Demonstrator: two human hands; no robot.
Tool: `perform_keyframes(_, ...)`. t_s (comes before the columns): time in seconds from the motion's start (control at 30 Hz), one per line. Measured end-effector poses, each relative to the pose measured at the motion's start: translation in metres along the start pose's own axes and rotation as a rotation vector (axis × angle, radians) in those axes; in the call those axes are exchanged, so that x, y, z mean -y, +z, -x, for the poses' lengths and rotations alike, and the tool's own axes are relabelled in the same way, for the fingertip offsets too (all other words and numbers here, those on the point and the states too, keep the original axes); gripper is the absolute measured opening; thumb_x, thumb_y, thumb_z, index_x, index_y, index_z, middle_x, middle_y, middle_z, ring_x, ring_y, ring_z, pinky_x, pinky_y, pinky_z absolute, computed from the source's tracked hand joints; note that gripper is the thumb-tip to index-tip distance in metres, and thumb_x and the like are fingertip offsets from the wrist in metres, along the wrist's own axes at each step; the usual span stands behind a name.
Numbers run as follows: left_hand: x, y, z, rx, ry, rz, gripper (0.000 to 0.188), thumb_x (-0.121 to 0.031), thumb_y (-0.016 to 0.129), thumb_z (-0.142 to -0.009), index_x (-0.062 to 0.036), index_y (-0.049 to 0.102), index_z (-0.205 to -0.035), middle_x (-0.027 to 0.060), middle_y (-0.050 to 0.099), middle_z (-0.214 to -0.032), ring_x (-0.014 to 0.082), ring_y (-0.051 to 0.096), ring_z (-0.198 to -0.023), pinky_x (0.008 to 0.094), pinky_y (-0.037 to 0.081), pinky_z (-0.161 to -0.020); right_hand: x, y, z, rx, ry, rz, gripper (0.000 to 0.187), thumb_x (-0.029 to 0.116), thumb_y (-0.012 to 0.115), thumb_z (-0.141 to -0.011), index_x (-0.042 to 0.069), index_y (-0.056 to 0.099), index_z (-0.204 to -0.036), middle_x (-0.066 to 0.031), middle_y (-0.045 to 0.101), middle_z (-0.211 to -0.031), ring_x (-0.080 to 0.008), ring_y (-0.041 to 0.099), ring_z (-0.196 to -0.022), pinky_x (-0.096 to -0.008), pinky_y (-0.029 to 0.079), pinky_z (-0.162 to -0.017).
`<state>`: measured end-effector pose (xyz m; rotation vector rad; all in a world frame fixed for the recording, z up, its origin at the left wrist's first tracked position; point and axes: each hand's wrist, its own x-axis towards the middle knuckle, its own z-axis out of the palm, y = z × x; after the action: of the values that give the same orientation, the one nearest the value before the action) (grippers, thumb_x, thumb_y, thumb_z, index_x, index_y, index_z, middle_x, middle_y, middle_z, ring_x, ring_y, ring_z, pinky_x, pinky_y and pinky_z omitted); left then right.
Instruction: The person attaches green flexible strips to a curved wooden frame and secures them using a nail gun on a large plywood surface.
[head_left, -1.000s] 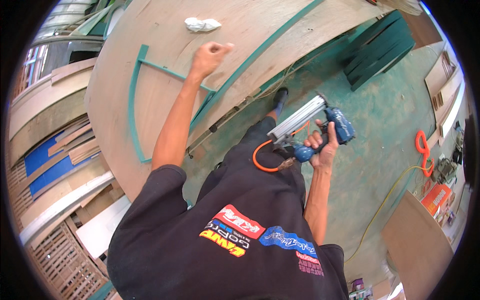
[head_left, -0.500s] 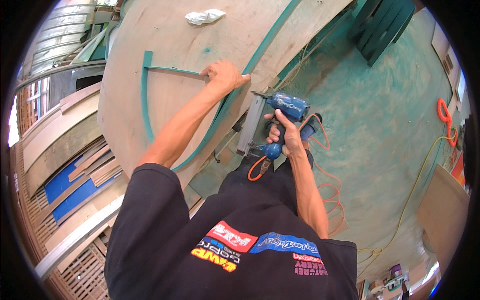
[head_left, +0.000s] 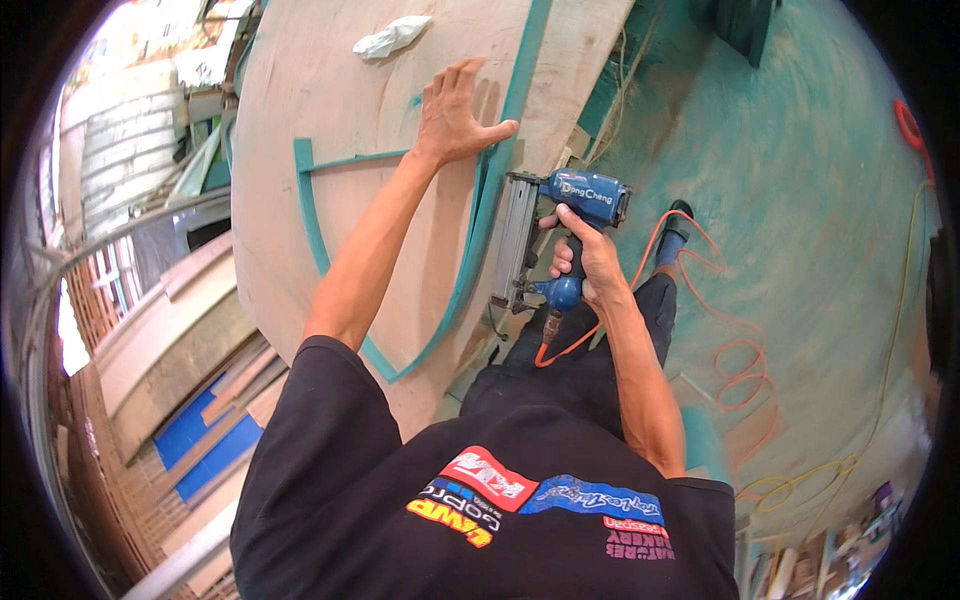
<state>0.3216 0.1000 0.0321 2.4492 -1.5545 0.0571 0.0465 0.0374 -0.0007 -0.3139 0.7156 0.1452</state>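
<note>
My left hand [head_left: 455, 120] has its fingers stretched out and its thumb spread over the edge of a long teal strip [head_left: 520, 80]. Whether the thumb presses on the strip, I cannot tell. That strip belongs to a curved frame of thin teal pieces lying on a pale wooden panel [head_left: 375, 230]. A thin crosspiece [head_left: 355, 160] runs from the frame's left side toward my left wrist. In my right hand [head_left: 600, 265] is a blue nail gun [head_left: 585, 200], gripped by its handle, with its grey magazine [head_left: 515, 240] beside the panel's right edge. An orange air hose [head_left: 575, 345] hangs from its base.
A crumpled white piece [head_left: 392, 38] lies on the panel's far part. Wooden boards [head_left: 180, 370] are stacked at left, near blue sheets. The orange hose coils over the greenish floor [head_left: 800, 240] at right, with a yellow cord [head_left: 885, 400] beyond. A dark slatted object [head_left: 745, 25] stands far right.
My left hand has lifted off the crosspiece's end and moved forward, its fingers spreading. The view has shifted; my right hand keeps hold of the nail gun.
</note>
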Motion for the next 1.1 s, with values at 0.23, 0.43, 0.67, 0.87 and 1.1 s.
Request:
perform_keyframes(0.23,0.011,0.030,0.000,-0.092,-0.030,0.285,0.090,-0.019,0.075,-0.065,-0.0073,0.039,-0.147,0.0143,0.056,-0.133,0.0328,0.051,-0.126,0.0480,0.039,-0.108,-0.002,-0.005,-0.004,-0.009,-0.034,0.016,0.038,0.040,0.065,-0.096,0.003,0.063,-0.103,0.0035,0.044,-0.055,-0.0088,0.044,-0.046,-0.0280,0.042,-0.050)
perform_keyframes(0.43,-0.004,0.030,-0.004,-0.202,0.048,0.355,0.077,-0.013,0.071,-0.065,-0.0110,0.054,-0.139,0.0130,0.058,-0.131,0.0303,0.054,-0.123,0.0402,0.044,-0.104,-0.005,0.003,0.000,-0.187,-0.129,0.005,0.035,0.034,0.073,-0.092,0.002,0.065,-0.102,-0.0005,0.051,-0.060,-0.0122,0.050,-0.048,-0.0301,0.045,-0.047)
perform_keyframes(0.67,0.000,0.035,-0.001,-0.087,0.041,0.339,0.049,-0.016,0.070,-0.066,-0.0142,0.072,-0.114,0.0137,0.063,-0.123,0.0324,0.058,-0.116,0.0417,0.048,-0.099,-0.007,0.007,-0.001,-0.227,-0.139,0.001,0.034,0.031,0.079,-0.087,0.003,0.065,-0.098,-0.0010,0.054,-0.063,-0.0120,0.052,-0.048,-0.0299,0.046,-0.045)
perform_keyframes(0.87,-0.006,0.033,0.004,-0.123,0.005,0.377,0.039,-0.017,0.070,-0.066,-0.0136,0.074,-0.105,0.0126,0.065,-0.118,0.0313,0.060,-0.111,0.0407,0.050,-0.095,-0.007,0.004,-0.003,-0.218,-0.088,-0.001,0.033,0.031,0.078,-0.088,0.002,0.066,-0.098,0.0012,0.050,-0.060,-0.0108,0.048,-0.048,-0.0292,0.043,-0.045)
perform_keyframes(1.1,-0.017,0.023,-0.004,-0.027,-0.108,0.342,0.036,-0.013,0.069,-0.067,-0.0040,0.068,-0.102,0.0249,0.060,-0.122,0.0414,0.058,-0.115,0.0450,0.048,-0.098,-0.005,0.003,-0.006,-0.213,-0.068,0.061,0.032,0.031,0.076,-0.090,0.001,0.065,-0.094,0.0024,0.046,-0.058,-0.0101,0.045,-0.046,-0.0283,0.041,-0.046)
